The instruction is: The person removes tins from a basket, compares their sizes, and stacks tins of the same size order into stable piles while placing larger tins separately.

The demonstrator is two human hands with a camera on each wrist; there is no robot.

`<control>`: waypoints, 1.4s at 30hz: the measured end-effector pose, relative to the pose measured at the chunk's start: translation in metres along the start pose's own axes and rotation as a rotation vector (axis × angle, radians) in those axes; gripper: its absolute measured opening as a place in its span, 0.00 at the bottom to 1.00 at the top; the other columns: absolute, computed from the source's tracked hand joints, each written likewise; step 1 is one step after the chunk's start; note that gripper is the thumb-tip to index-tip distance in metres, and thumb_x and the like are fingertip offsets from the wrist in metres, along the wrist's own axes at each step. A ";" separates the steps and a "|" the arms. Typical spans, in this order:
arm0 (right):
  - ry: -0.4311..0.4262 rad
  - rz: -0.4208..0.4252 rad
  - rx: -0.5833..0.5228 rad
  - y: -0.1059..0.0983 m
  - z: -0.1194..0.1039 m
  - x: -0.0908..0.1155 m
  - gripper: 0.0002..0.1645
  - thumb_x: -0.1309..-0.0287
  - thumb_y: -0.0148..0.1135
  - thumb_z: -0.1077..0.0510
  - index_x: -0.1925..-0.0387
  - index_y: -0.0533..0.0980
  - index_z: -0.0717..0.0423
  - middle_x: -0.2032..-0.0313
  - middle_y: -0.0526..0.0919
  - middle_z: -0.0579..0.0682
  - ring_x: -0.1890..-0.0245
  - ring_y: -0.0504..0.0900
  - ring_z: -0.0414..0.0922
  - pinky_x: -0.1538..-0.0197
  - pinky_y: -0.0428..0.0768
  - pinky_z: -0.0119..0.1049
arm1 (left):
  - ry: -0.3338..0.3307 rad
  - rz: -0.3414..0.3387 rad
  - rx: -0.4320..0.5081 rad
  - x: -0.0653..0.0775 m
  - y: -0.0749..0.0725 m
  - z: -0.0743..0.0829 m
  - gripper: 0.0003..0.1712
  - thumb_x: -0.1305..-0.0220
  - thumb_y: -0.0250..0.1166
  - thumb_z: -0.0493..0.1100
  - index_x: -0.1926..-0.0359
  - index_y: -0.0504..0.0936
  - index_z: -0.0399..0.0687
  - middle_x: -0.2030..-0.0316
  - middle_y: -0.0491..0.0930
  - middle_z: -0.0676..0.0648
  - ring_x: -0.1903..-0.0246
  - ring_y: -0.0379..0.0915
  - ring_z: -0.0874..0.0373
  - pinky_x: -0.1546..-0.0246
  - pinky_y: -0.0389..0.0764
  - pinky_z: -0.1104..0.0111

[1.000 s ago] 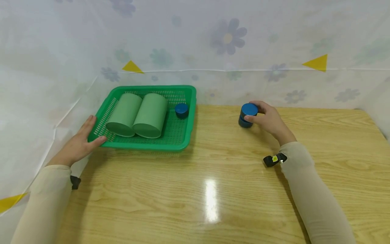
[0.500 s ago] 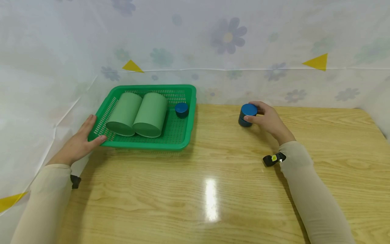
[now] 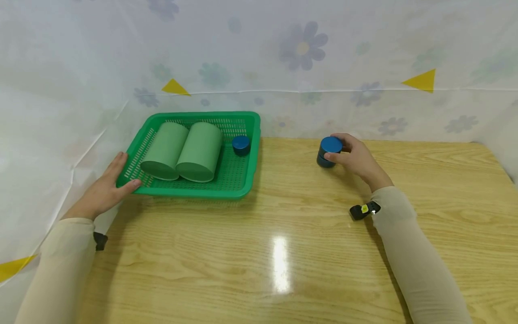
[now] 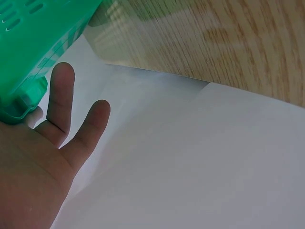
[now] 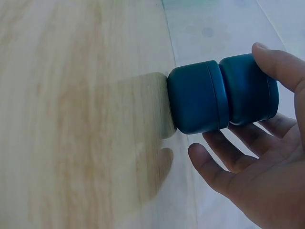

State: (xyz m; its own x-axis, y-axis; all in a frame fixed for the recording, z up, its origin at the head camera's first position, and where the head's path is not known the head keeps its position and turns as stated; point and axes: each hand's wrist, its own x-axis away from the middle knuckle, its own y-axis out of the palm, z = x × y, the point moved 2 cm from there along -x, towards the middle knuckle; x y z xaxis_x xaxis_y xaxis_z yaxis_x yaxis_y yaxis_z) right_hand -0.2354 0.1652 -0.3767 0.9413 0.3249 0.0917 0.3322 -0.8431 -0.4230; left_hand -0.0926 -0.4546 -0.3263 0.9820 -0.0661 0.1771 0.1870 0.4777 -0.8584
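Tabletop (image 3: 315, 247), centre right: my right hand (image 3: 358, 157) pinches the upper tin (image 3: 331, 145) atop the lower tin (image 5: 193, 100); my left hand (image 3: 103, 191) grips the basket (image 3: 202, 193).

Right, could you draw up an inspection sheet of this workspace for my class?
Surface: wood-grain table, glossy.
Job's things: green basket holding two light-green cylinders and one blue container; outside it, an upper blue container above a lower blue container.
Clutter: nothing seen.
Hands: left hand touches the basket's near-left corner; right hand holds the upper blue container.
Cables: nothing seen.
Surroundings: flower-patterned sheeting, yellow triangles.
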 end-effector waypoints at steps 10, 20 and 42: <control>-0.002 -0.003 -0.018 0.000 0.001 0.001 0.49 0.37 0.70 0.45 0.22 0.58 0.52 0.28 0.63 0.59 0.31 0.63 0.59 0.36 0.67 0.60 | -0.013 -0.010 0.000 0.000 0.000 -0.001 0.53 0.25 0.53 0.61 0.21 0.23 0.58 0.22 0.19 0.49 0.26 0.24 0.29 0.38 0.41 0.25; -0.003 -0.012 -0.026 0.001 0.000 0.002 0.49 0.36 0.69 0.45 0.22 0.57 0.53 0.28 0.63 0.59 0.31 0.64 0.59 0.36 0.67 0.59 | -0.008 -0.009 0.000 0.000 0.000 -0.003 0.53 0.25 0.53 0.61 0.21 0.23 0.58 0.22 0.19 0.49 0.26 0.24 0.29 0.38 0.41 0.25; 0.001 -0.026 -0.026 0.001 -0.002 0.002 0.50 0.36 0.69 0.45 0.21 0.55 0.50 0.27 0.61 0.60 0.30 0.63 0.59 0.35 0.65 0.60 | -0.016 -0.007 0.001 0.005 -0.004 -0.002 0.53 0.25 0.53 0.60 0.21 0.23 0.58 0.22 0.19 0.49 0.26 0.24 0.30 0.37 0.41 0.26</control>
State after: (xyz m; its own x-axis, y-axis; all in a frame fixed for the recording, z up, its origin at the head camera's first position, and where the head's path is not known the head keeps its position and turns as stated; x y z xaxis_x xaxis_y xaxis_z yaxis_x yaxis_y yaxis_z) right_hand -0.2331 0.1639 -0.3752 0.9322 0.3469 0.1034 0.3585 -0.8452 -0.3965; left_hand -0.0880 -0.4583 -0.3227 0.9801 -0.0557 0.1908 0.1939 0.4779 -0.8567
